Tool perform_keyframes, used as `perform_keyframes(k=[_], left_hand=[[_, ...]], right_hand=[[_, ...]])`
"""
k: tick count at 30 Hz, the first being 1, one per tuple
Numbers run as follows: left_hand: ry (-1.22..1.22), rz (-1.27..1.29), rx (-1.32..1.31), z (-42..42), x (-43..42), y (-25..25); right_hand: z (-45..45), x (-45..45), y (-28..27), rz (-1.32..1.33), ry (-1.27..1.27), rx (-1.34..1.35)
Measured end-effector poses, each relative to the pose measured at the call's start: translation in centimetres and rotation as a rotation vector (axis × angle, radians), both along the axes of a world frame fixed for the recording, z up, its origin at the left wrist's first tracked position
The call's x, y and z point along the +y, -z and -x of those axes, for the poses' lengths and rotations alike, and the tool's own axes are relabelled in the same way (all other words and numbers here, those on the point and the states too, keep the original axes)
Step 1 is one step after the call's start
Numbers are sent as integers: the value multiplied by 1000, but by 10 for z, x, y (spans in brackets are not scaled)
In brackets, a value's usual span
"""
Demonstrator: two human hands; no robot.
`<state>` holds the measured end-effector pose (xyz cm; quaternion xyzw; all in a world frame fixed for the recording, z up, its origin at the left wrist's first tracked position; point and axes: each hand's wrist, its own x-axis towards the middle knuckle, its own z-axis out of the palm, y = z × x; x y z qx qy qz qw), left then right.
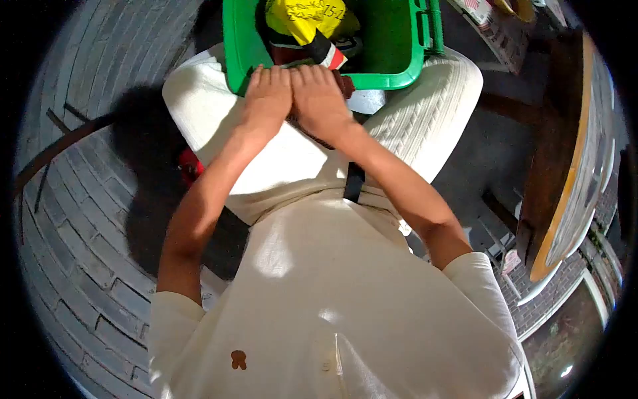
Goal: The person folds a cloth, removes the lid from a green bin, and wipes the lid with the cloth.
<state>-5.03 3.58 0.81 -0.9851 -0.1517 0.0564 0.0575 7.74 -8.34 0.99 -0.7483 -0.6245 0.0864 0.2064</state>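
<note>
Between my knees stands a green bin (pixel 392 81), open at the top. A yellow printed packet (pixel 309 20) with black and red parts lies inside it. My left hand (pixel 268 93) and my right hand (pixel 319 96) rest side by side at the bin's near rim, touching each other, backs up and fingers bent over the edge. A dark reddish-brown object (pixel 347 86) shows beside and beneath my right hand; most of it is hidden. The fingertips are out of sight, so what they press on cannot be made out.
Grey brick paving (pixel 80 219) lies at the left, with a thin curved dark bar (pixel 66 139) over it. A red object (pixel 191 166) is by my left thigh. A wooden-edged table (pixel 565 166) stands at the right, and printed boxes (pixel 488 30) at the upper right.
</note>
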Motion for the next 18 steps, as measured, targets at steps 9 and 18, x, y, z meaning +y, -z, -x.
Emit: perform_keyframes(k=[9, 18], left_hand=[[-79, 117, -143, -114, -83, 25], [31, 196, -313, -99, -72, 26]], right_hand=[[-114, -77, 3, -27, -104, -163], [-93, -75, -1, 170, -34, -337]])
